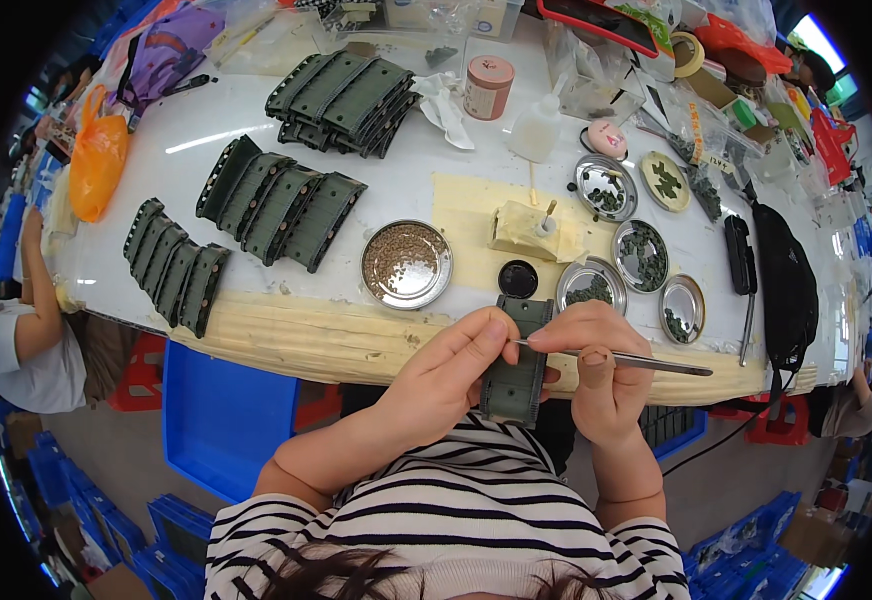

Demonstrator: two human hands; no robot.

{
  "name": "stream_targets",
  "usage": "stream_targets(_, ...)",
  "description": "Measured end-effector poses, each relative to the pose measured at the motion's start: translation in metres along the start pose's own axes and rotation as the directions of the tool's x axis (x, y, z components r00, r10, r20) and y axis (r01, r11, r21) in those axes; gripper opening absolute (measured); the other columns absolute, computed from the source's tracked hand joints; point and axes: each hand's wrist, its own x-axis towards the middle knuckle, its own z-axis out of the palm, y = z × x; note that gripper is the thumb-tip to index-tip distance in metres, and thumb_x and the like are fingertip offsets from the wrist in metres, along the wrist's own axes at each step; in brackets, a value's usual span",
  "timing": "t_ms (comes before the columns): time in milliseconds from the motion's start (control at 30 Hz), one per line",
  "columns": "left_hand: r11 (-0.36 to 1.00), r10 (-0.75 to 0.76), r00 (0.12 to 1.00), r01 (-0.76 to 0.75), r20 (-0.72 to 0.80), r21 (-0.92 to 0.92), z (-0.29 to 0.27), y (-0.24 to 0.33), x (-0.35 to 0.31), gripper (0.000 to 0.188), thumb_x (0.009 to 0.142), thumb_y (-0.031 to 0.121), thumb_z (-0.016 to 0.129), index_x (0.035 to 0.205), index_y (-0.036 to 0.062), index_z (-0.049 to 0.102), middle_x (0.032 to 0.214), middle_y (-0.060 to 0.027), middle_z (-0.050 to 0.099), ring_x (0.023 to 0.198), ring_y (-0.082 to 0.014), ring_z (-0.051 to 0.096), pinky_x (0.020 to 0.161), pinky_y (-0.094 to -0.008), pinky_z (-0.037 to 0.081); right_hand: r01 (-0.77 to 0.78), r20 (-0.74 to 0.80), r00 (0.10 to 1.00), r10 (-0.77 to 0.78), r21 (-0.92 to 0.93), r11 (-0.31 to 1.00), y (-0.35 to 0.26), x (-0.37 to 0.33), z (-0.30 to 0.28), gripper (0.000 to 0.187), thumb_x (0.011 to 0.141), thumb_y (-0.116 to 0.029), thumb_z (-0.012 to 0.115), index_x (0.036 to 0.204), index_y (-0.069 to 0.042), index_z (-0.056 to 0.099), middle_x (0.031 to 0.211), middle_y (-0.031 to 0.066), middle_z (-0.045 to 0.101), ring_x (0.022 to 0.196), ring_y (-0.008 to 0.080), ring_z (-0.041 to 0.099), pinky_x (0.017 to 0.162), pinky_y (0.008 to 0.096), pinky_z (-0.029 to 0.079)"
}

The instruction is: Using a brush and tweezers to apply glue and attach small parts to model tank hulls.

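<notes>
My left hand [441,380] grips a dark green ridged plate [513,392] by its side, above the table's front edge, with the thumb and forefinger near its upper part. In my right hand [604,375] is a pair of metal tweezers [666,364], their rear end pointing right and their tip reaching over the plate beside my left thumb. Anything at the tip is too small to make out. Just beyond the hands are a small dark round pot [518,279] and a metal dish [616,283] of small green pieces.
Stacks of similar green plates [341,100] lie at the left and back. A metal dish [436,283] holds brown bits; several dishes of green pieces stand at right. Beyond are a yellow-covered block [536,235], a squeeze bottle [534,130] and a black pouch [788,290].
</notes>
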Motion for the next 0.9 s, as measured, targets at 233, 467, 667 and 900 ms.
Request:
stream_targets(233, 1.0, 0.014, 0.999, -0.014, -0.031, -0.005, -0.002, -0.005, 0.001, 0.031, 0.104, 0.032, 0.032, 0.093, 0.0059, 0.044, 0.099, -0.0137, 0.064, 0.095, -0.0159, 0.065, 0.072, -0.0225, 0.053, 0.019, -0.001, 1.0, -0.019, 0.0, 1.0, 0.001, 0.0, 0.002, 0.025, 0.096, -0.017, 0.053, 0.094, 0.003, 0.067, 0.087, 0.0128, 0.062, 0.074, 0.0166, 0.059, 0.064, 0.0249, 0.048)
stream_targets(467, 1.0, 0.024, 0.999, -0.024, -0.023, -0.001, -0.001, -0.005, 0.002, 0.03, 0.104, 0.031, 0.031, 0.093, 0.0059, 0.043, 0.098, -0.0135, 0.064, 0.095, -0.0157, 0.065, 0.073, -0.023, 0.053, 0.035, -0.004, 0.999, -0.035, -0.013, 0.999, 0.003, 0.0, 0.002, 0.025, 0.096, -0.016, 0.052, 0.093, 0.003, 0.068, 0.087, 0.0128, 0.062, 0.073, 0.0167, 0.059, 0.063, 0.0248, 0.048)
stream_targets(667, 0.989, 0.006, 1.0, -0.006, -0.002, -0.145, 0.001, -0.005, -0.001, 0.022, 0.104, 0.023, 0.033, 0.114, 0.0061, 0.044, 0.116, -0.0163, 0.057, 0.101, -0.0184, 0.063, 0.084, -0.0324, 0.054, 0.007, -0.104, 0.995, -0.002, 0.047, 0.999, 0.004, -0.002, 0.006, 0.028, 0.097, -0.016, 0.047, 0.091, 0.003, 0.068, 0.086, 0.0105, 0.065, 0.079, 0.0175, 0.057, 0.07, 0.0283, 0.046)
stream_targets(900, 0.96, 0.202, 0.961, -0.232, -0.189, -0.157, 0.004, 0.012, -0.012, 0.055, 0.093, -0.004, 0.047, 0.144, 0.0093, 0.029, 0.128, -0.0163, 0.052, 0.11, -0.0259, 0.06, 0.098, -0.0426, 0.048, -0.151, -0.221, 0.971, 0.089, -0.279, 0.948, 0.021, 0.006, -0.004, 0.02, 0.094, -0.011, 0.054, 0.087, 0.0, 0.069, 0.082, 0.0071, 0.066, 0.077, 0.0186, 0.053, 0.07, 0.0301, 0.042)
